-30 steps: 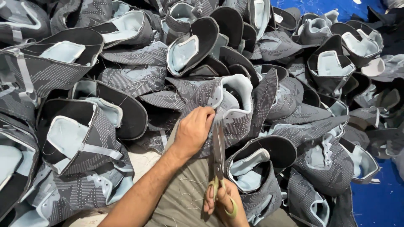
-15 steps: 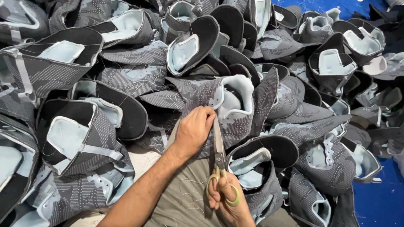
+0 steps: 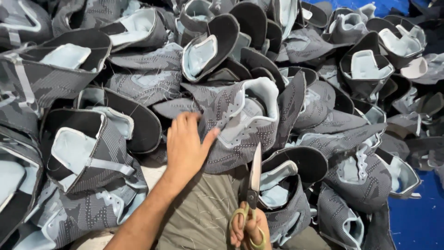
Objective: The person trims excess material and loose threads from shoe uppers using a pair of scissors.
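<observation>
**Head view: hand on shoe upper, scissors held below it**

Head view looks down on a dense heap of grey patterned shoe uppers with pale blue linings. The upper (image 3: 236, 125) at centre serves as the landmark for all positions.

Left of the upper: a second upper (image 3: 88, 153) lies on its side with its lining and a grey strap showing. It touches neighbouring pieces on every side and is not being handled.

At the upper's lower left edge: the left hand (image 3: 187, 148) lies palm down, fingers spread fairly wide and loosely curled, thumb angled toward the fabric. It holds nothing in a closed grip; the fingertips press on or just beside the fabric, in my judgement to steady or reposition the piece. Whether any thread is pinched cannot be told.

Below the upper: olive cloth (image 3: 203, 217), flecked with loose threads, most likely the person's lap, serves as the working surface.

Just below the upper's lower right edge: the right hand (image 3: 249, 229) grips scissors (image 3: 253, 185) by yellow-green loops, fingers closed through them. The blades point up toward the upper, closed or nearly so, tip near the fabric but apparently clear of it.

Far right of the upper: blue floor (image 3: 416, 217) shows beyond the heap.
</observation>
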